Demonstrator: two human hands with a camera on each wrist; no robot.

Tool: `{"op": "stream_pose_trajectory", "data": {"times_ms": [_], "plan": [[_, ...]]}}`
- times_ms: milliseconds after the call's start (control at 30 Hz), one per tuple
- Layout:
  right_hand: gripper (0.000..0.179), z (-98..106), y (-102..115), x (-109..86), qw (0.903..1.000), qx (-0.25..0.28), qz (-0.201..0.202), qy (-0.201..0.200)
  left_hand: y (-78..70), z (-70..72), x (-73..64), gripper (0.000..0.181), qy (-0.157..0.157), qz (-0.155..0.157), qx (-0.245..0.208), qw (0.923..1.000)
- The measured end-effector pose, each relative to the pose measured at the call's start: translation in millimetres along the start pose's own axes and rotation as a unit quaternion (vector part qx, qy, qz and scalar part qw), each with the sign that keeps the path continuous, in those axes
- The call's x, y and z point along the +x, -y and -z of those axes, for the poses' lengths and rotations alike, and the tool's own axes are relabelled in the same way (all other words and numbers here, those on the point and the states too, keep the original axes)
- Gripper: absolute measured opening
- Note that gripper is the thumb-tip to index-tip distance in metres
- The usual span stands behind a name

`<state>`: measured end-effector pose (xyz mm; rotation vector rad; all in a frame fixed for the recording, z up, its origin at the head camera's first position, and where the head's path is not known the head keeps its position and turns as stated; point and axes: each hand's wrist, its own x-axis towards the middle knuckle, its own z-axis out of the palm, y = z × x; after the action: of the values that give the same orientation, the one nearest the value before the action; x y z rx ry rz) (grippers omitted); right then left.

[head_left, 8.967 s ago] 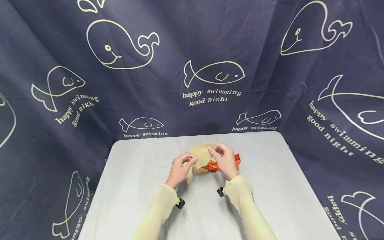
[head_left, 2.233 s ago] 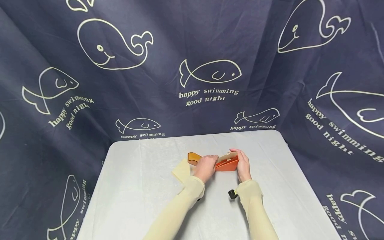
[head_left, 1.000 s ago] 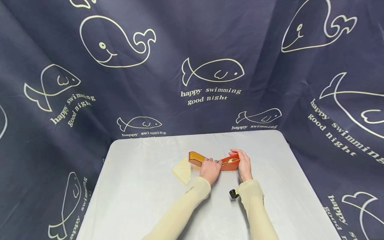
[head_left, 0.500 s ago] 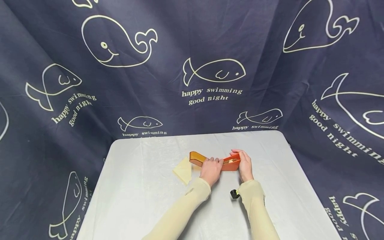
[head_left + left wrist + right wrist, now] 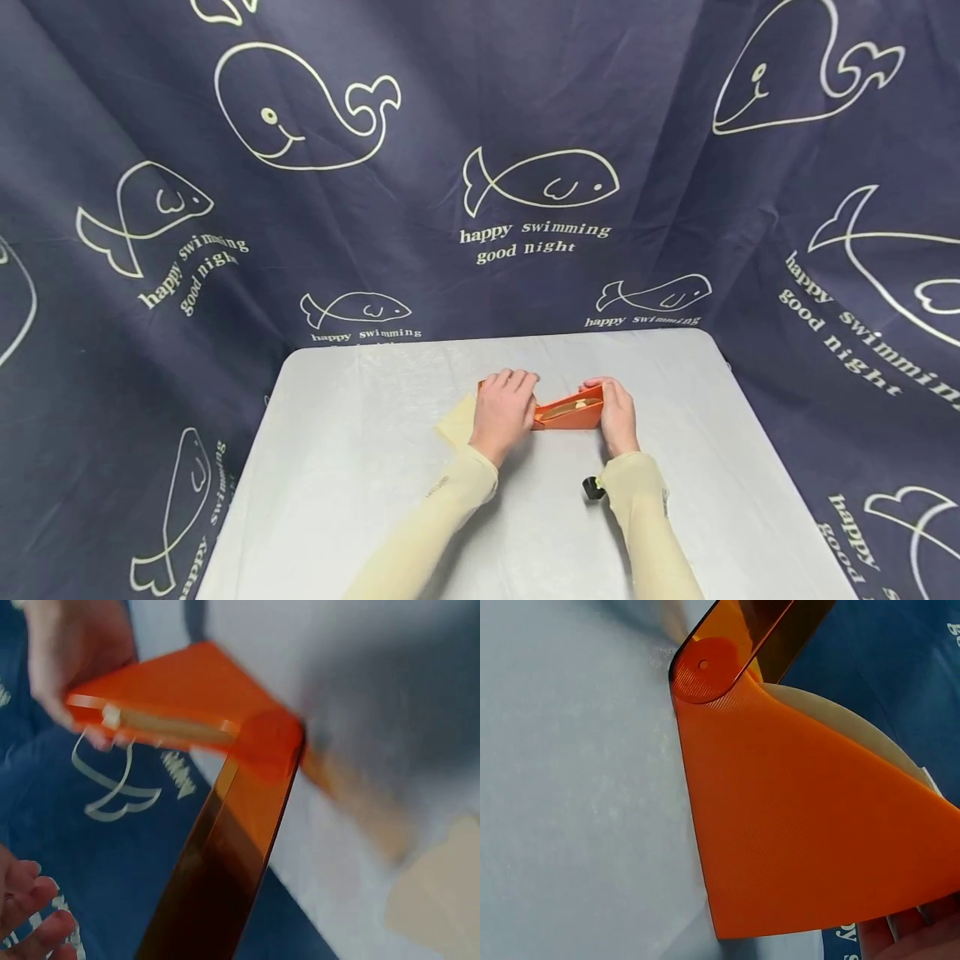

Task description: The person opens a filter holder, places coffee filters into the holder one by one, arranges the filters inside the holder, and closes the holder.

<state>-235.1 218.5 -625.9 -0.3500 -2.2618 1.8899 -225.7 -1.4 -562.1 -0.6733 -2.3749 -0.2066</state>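
"Orange wedge-shaped plastic box (image 5: 573,421): where is it seen?"

"On the grey-white table (image 5: 360,433), between the two hands. Its see-through amber plastic lid (image 5: 214,877) is raised, and something tan is shown inside."

"How is it held?"

"Its wide end is gripped by the right hand (image 5: 619,421), fingers curled. By the left hand (image 5: 504,412), fingers loosely parted beside the lid, nothing is seen gripped; whether the lid is touched cannot be told. Nearby, a pale yellow sheet (image 5: 454,427) is partly hidden."
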Motion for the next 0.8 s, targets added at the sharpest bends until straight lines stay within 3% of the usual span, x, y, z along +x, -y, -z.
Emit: {"op": "stream_pose_trajectory", "data": {"times_ms": [167,267,333,433,567,633,800], "plan": [[0.048,1,-2,1.3,0.9999,-0.009,0.011,-0.004,28.6,9.5,-4.2,0.018,-0.093,0.051,-0.049,0.9932],[0.048,1,-3,1.9,0.9998,-0.018,0.006,-0.005,49.0,12.0,-16.0,0.013,-0.115,0.072,-0.044,0.9897],[0.048,1,-3,2.1,0.9997,-0.022,0.006,-0.006,62.7,10.7,-27.2,0.01,-0.113,0.085,-0.035,0.9894],[0.049,2,-4,2.6,0.9997,-0.023,0.001,-0.007,79.6,4.2,-46.0,0.009,-0.069,0.121,-0.019,0.9901],[0.05,3,-3,3.1,0.9994,-0.034,-0.006,-0.002,91.1,-6.7,-68.9,0.011,0.036,0.19,-0.019,0.981],[0.05,3,-3,3.3,0.9993,-0.037,-0.008,0.0,93.1,-11.2,-78.6,0.015,0.086,0.22,-0.035,0.971],[0.048,4,-2,2.9,0.9993,-0.036,-0.008,-0.001,93.2,-20.7,-98.9,0.034,0.19,0.292,-0.09,0.9332]]}}
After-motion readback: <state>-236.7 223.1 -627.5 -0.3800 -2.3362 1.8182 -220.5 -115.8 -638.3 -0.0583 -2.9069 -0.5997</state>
